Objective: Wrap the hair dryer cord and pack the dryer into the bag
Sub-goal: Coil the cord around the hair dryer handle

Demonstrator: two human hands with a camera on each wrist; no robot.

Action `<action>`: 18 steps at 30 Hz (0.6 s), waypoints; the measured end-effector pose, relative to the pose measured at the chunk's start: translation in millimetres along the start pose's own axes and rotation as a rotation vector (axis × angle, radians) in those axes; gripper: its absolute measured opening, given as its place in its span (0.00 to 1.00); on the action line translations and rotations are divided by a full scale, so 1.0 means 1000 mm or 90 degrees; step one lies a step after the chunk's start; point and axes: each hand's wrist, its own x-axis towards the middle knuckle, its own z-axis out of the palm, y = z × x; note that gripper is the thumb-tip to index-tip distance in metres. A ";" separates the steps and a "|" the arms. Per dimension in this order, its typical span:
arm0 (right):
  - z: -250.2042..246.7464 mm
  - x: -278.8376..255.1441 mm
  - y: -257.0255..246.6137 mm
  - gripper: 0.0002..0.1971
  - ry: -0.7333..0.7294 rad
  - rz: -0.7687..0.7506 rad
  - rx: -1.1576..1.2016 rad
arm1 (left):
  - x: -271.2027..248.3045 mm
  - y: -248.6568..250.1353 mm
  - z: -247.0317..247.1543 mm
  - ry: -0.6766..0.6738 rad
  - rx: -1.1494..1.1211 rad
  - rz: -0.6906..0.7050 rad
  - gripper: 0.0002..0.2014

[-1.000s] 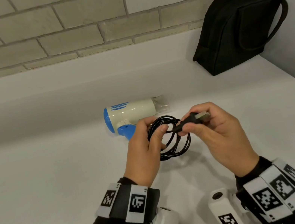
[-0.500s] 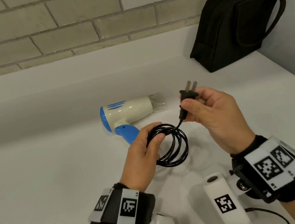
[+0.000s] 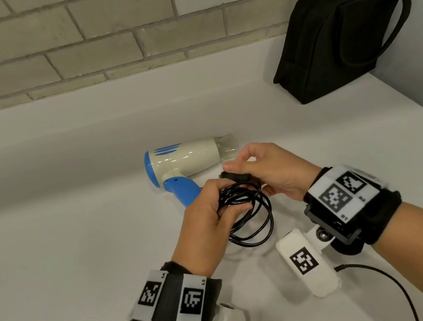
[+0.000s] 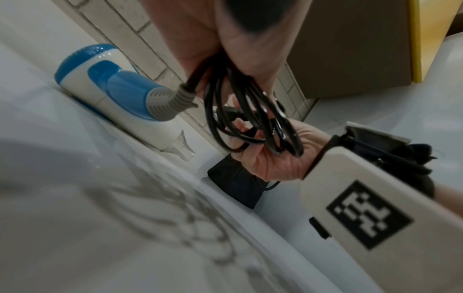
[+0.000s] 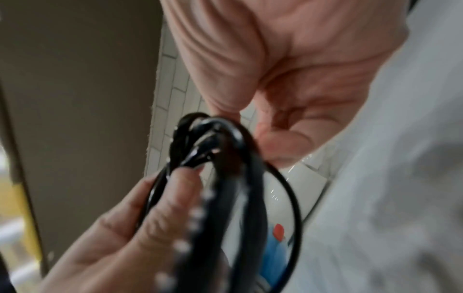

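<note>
Pinching the coiled cord (image 3: 250, 210), the left hand (image 3: 207, 223) held it beside the dryer (image 3: 184, 159). Right hand (image 3: 268, 170) gripped the plug end (image 3: 233, 176) over the coil (bag (image 3: 325, 41) far right, w/ dryer lengthwise L-R).

Beyond the hands, the glossy plastic dryer (image 3: 187, 160) lies on the smooth white counter (image 3: 63, 243), right of it the matt cloth bag (image 3: 330, 40).
</note>
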 end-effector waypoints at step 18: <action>0.000 -0.024 0.009 0.08 -0.062 -0.065 -0.163 | 0.002 -0.005 0.003 0.028 -0.035 -0.106 0.13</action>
